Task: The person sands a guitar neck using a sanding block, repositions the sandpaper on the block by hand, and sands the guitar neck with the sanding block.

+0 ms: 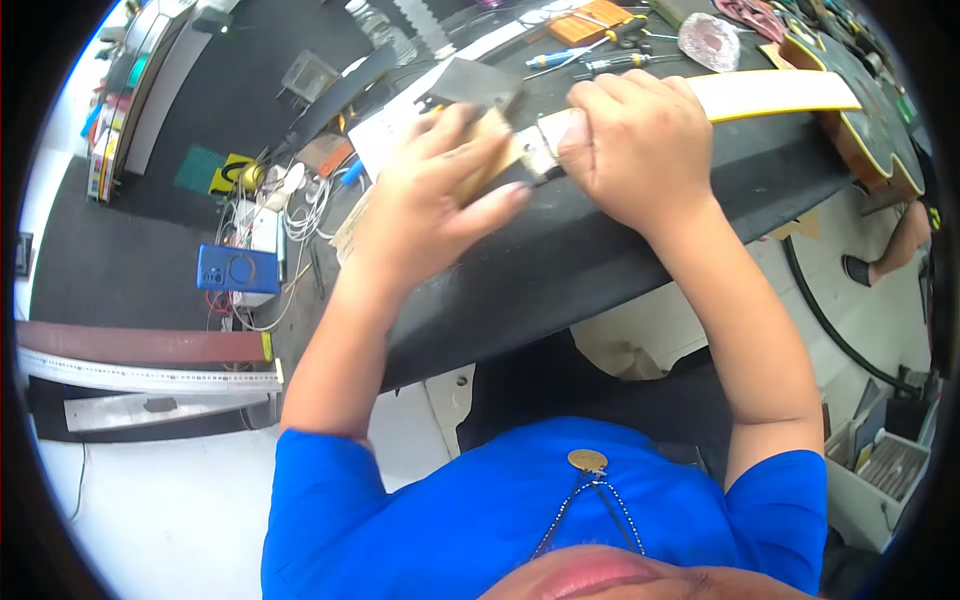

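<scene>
My right hand (640,150) is wrapped around the neck of an electric guitar (775,95), whose upper face shows as a white strip with a yellow edge. The dark body lies at the far right. My left hand (430,185) is at the neck's other end, fingers bent over a tan flat piece (487,152) with the thumb held apart. Its exact kind is hard to make out, and the fingers partly cover it. Between the hands a short whitish section with a dark band (541,150) shows. Just beyond my left fingers is a grey flat plate (475,85).
A dark padded bench edge (520,290) runs in front of me. Screwdrivers (610,65), a wooden block (590,22) and a crumpled wrapped lump (709,42) lie behind the neck. At left are a blue phone (237,268), cables (310,205) and a long ruler (150,372). Another person's leg (900,245) shows at right.
</scene>
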Available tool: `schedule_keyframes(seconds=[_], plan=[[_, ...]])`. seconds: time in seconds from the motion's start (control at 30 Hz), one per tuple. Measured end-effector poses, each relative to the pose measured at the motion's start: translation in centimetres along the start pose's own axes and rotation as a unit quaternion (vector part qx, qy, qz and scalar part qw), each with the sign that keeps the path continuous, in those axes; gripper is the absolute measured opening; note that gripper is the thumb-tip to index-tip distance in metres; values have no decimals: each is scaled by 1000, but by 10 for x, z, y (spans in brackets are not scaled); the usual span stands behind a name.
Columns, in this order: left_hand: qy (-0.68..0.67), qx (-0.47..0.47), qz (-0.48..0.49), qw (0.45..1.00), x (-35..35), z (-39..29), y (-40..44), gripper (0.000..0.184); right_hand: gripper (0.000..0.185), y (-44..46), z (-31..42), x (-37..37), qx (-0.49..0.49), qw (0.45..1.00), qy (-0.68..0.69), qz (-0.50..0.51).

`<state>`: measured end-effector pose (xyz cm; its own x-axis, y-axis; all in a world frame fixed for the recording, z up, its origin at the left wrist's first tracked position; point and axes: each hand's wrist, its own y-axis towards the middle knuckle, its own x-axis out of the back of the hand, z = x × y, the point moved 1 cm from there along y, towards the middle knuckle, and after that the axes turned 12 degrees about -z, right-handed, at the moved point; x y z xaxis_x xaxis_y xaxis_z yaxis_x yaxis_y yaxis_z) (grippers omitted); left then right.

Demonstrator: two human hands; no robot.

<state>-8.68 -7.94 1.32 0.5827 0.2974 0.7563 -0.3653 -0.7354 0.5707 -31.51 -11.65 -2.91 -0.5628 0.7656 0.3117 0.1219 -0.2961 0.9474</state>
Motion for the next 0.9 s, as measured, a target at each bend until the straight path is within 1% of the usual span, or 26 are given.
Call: schedule_keyframes(seconds=[0.1, 0.17, 0.23, 0.3, 0.33, 0.43, 0.47, 0.5, 0.57, 0.6, 0.7, 0.73, 0.83, 0.9], plan=[[41, -96, -17, 994, -2, -24, -16, 66, 19, 0, -4, 2, -2, 1000, 4, -3], [44, -78, 3, 996, 9, 2, -21, 62, 19, 1, -3, 2, -1, 1000, 2, -5], [26, -18, -9, 999, 3, 10, -5, 54, 19, -1, -4, 1, -3, 1000, -3, -7], [31, -93, -37, 994, -8, -10, 1, 53, 19, 0, -3, 0, 1, 1000, 1, -9], [30, -108, -41, 993, -7, -26, -4, 52, 19, 0, -3, -1, 3, 1000, 4, -7], [32, -78, -22, 996, 5, -8, -5, 51, 19, 0, -7, 0, 1, 1000, -5, -9], [36, 14, 10, 999, 7, -3, 1, 49, 19, 0, -7, 0, 1, 1000, -7, -8], [35, -15, -22, 999, 0, -2, 4, 50, 19, 1, -4, -2, 5, 1000, -3, -5], [59, -100, -44, 992, -7, -23, 1, 51, 19, 3, -2, -1, 4, 1000, -2, -6], [43, -108, -41, 992, -8, -27, -9, 52, 20, 0, -3, -1, 4, 1000, 2, -10], [46, -27, 9, 999, 9, -6, -12, 54, 19, 1, -6, -2, 8, 1000, -5, -12], [33, 40, 10, 999, 7, 1, -3, 55, 19, 1, -4, -2, 7, 1000, -7, -7], [72, -101, -40, 992, -8, -19, -2, 54, 19, -1, -3, -1, 0, 1000, 3, -15], [53, -52, -23, 997, -4, -8, -5, 53, 19, 0, -5, -1, 3, 1000, 0, -9]])
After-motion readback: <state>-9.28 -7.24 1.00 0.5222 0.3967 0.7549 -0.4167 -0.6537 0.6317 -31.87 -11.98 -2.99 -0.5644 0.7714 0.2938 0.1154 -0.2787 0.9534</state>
